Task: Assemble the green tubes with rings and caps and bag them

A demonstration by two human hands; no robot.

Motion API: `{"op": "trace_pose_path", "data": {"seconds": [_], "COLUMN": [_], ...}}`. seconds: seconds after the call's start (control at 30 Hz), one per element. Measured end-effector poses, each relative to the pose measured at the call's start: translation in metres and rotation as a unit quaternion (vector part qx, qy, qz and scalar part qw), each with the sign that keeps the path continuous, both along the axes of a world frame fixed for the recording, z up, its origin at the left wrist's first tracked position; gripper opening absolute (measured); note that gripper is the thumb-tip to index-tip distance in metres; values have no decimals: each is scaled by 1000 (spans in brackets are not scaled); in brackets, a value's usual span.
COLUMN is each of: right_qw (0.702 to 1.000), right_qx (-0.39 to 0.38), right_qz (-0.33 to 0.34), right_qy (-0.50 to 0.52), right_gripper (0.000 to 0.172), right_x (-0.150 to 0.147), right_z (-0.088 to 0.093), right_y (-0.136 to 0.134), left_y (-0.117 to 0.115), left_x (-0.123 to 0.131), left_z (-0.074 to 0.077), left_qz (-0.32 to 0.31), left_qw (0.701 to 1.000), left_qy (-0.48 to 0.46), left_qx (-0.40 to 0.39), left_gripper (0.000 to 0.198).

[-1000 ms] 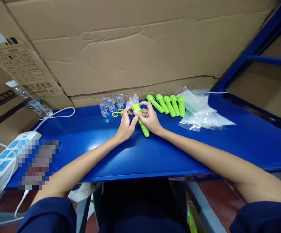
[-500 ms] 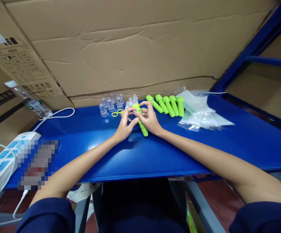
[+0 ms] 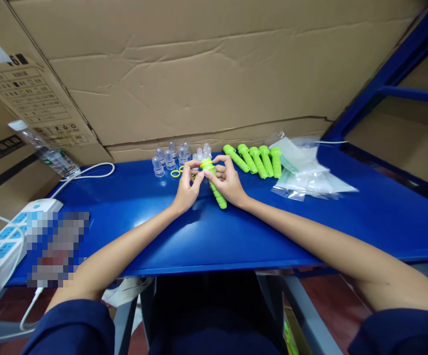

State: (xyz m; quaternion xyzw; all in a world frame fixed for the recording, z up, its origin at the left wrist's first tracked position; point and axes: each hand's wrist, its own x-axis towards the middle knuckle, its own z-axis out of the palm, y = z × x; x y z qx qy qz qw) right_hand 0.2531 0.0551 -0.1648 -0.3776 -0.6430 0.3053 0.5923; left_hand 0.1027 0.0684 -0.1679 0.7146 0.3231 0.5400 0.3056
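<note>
Up comes the left hand (image 3: 185, 191)'s thumb, pinching the green handle (image 3: 217, 195) near its head alongside the right hand (image 3: 231, 186), toward the counter (image 3: 155, 246)'s back edge, apparently firming the grip.

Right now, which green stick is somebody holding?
The green stick between the person's fingers, nearest the front edge of the blue table; the other five lie together beside the plastic bags.

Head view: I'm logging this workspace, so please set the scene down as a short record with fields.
Held item: lime-green ribbed plastic handle, tilted
Left hand: fingers at the handle's head
Right hand: fingers around its upper part
Beyond, leftward: clear domed plastic caps, upright; thin yellow rings, partly hidden
Beyond, rightward: five more lime-green ribbed handles; pile of clear plastic bags
Surface: glossy blue table
</note>
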Motion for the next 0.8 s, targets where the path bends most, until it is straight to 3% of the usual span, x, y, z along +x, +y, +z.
{"op": "trace_pose_path", "data": {"seconds": [0.47,0.8], "right_qw": [1000,998], "right_qx": [-5,-37], "right_qz": [0,39], "right_qy": [12,42], "right_gripper": [49,52], "right_x": [-1,-4], "right_z": [-1,-7], "right_y": [-1,-1], "left_y": [2,1], "left_x": [-4,-9], "left_z": [4,7], "left_qz": [34,69], "left_qw": [998,994], "left_qy": [36,32], "left_qx": [50,79], "left_gripper": [32,21]}}
